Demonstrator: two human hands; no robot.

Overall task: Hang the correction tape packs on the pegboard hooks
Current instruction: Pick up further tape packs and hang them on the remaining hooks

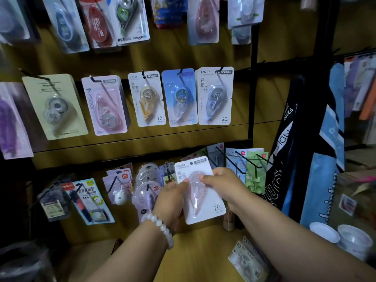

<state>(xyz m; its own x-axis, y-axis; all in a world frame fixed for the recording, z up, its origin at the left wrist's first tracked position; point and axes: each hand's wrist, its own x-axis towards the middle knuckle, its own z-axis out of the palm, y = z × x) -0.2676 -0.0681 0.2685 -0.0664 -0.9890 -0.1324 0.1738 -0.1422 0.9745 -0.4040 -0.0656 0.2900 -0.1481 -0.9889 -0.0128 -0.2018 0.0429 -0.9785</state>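
Observation:
A white correction tape pack marked T-9267 with a pink dispenser is held upright in front of the lower pegboard row. My left hand, with a bead bracelet at the wrist, grips its left edge. My right hand pinches its right side, the thumb lying over the blister. Hung packs fill the middle row: a beige one, a pink one, a T-9264 pack, a blue one and a matching T-9267 pack on black hooks.
Bare black hooks stick out to the right of the held pack, over green packs. Pens and other stationery hang at lower left. Another pack lies on the wooden surface below. White cups stand at right.

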